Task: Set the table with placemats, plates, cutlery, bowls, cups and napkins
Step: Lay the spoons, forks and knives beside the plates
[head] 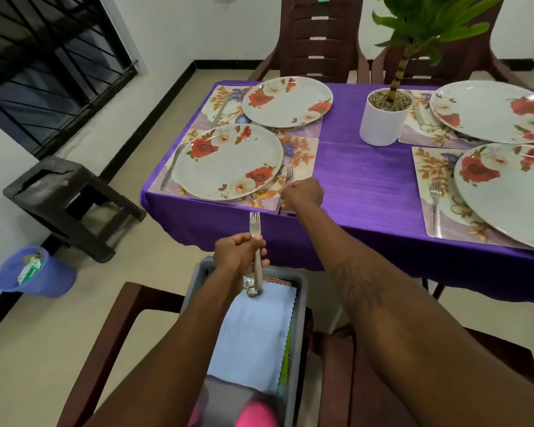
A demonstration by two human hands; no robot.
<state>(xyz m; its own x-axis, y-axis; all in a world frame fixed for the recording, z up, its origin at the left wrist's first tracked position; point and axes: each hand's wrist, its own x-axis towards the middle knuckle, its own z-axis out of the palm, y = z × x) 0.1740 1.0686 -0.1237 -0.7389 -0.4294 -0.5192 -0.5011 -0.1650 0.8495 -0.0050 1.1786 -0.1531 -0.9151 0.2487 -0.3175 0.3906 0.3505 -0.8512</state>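
At the table's near edge, right hand (302, 195) is curled tight round the handle of a fork (288, 177), tines pointing away. The fork lies along the placemat (302, 152), just beside the right rim of the near plate (228, 163), with the handle's tip showing below the fist. A knife (171, 167) sits on the plate's other side.

Left hand (239, 257) is lower down, off the table, fingers wrapped round a bunch of cutlery (255, 226) held upright, fork tines on top. How many pieces are in there, I cannot tell. It hangs over a grey bin (299, 303) that holds stacked napkins (253, 334), pale blue on top; the bin rests on a chair (130, 303).

Further out: a second plate (287, 101) set behind the first, and a white plant pot (384, 121) mid-table on the purple cloth (367, 180). Two more plates (490, 110) are at the right, and the nearer one has its own fork (436, 208) beside it. A dark stool (71, 198) stands on the floor to the left.
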